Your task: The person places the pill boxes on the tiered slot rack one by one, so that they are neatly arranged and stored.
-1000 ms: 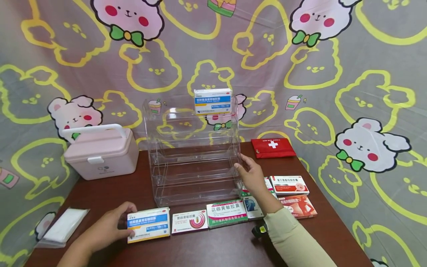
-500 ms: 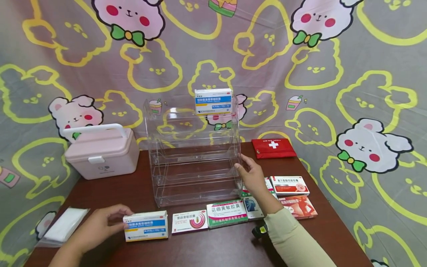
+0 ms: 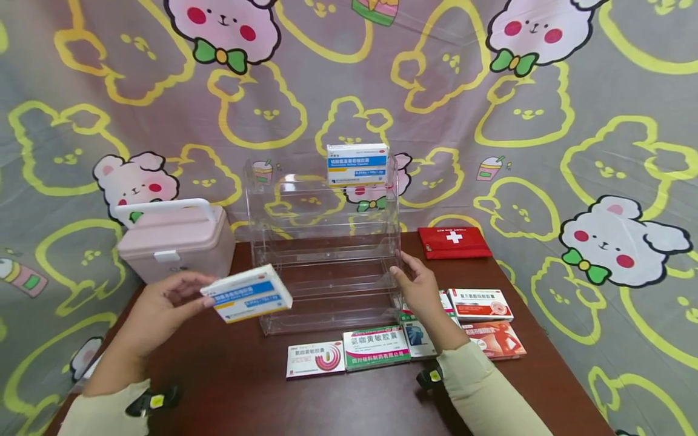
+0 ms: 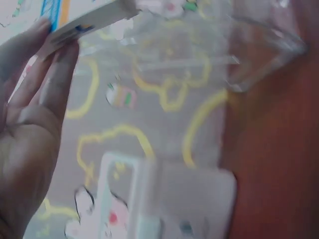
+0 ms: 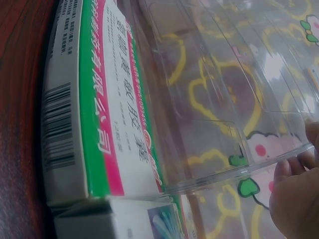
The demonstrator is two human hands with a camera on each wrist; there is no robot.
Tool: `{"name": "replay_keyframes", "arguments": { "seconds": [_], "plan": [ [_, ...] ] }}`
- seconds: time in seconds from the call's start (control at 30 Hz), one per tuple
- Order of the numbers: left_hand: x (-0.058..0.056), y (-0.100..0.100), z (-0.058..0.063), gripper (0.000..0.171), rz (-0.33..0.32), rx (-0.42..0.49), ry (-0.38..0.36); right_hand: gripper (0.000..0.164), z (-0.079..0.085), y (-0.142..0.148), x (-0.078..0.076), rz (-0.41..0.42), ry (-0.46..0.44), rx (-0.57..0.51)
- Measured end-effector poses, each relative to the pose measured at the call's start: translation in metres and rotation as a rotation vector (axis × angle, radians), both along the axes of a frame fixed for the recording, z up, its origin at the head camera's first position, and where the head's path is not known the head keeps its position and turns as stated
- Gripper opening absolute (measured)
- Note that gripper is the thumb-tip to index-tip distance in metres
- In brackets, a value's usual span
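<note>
My left hand (image 3: 158, 315) pinches a white, blue and yellow medicine box (image 3: 248, 293) by its left end. The box is tilted and held off the table, in front of the lower left of a clear tiered display rack (image 3: 327, 284). In the left wrist view the box (image 4: 92, 22) shows its narrow edge. My right hand (image 3: 420, 290) grips the rack's right side panel, its thumb on the inner side and its fingers outside in the right wrist view. A matching medicine box (image 3: 357, 165) stands in the rack's top tier at the right.
In front of the rack lie a white and pink box (image 3: 315, 358) and a green-edged box (image 3: 377, 347). More boxes, one red and white (image 3: 482, 304), one orange (image 3: 497, 340), lie right. Behind are a pink case (image 3: 174, 242) and a red first aid pouch (image 3: 454, 243).
My left hand has lifted the blue and yellow box from the left end of the front row, up toward the rack. My right hand stays on the rack's side.
</note>
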State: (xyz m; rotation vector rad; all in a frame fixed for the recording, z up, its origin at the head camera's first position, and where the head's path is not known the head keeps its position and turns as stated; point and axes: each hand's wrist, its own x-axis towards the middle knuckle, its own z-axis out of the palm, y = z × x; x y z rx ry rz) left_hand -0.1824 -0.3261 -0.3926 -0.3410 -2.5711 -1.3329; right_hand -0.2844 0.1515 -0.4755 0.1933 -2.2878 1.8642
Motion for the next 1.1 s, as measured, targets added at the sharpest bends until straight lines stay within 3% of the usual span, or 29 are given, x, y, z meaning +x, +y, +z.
{"name": "replay_keyframes", "arguments": {
  "seconds": [0.13,0.23,0.33,0.5,0.73,0.9,1.1],
  "plan": [
    [-0.03,0.021,0.027,0.035,-0.008,0.2,0.141,0.057,-0.002,0.003,0.0,-0.002,-0.001,-0.007],
    [-0.056,0.033,0.048,0.036,-0.036,0.38,0.199,0.056,-0.003,0.002,0.0,-0.011,0.008,-0.01],
    [-0.078,0.043,0.068,0.034,-0.035,0.499,0.24,0.056,-0.004,0.0,-0.001,-0.004,0.013,-0.01],
    [-0.108,0.058,0.099,0.033,0.004,0.553,0.282,0.056,-0.006,-0.001,-0.001,0.004,0.03,-0.011],
    [-0.142,0.081,0.13,0.033,0.107,0.445,0.259,0.053,-0.003,0.003,0.0,-0.008,0.045,-0.025],
    [-0.157,0.09,0.142,0.03,0.125,0.431,0.275,0.054,-0.003,0.003,-0.001,-0.004,0.032,-0.022],
    [-0.167,0.095,0.145,0.027,0.118,0.465,0.27,0.053,0.002,-0.002,0.003,-0.009,0.018,-0.004]
  ]
}}
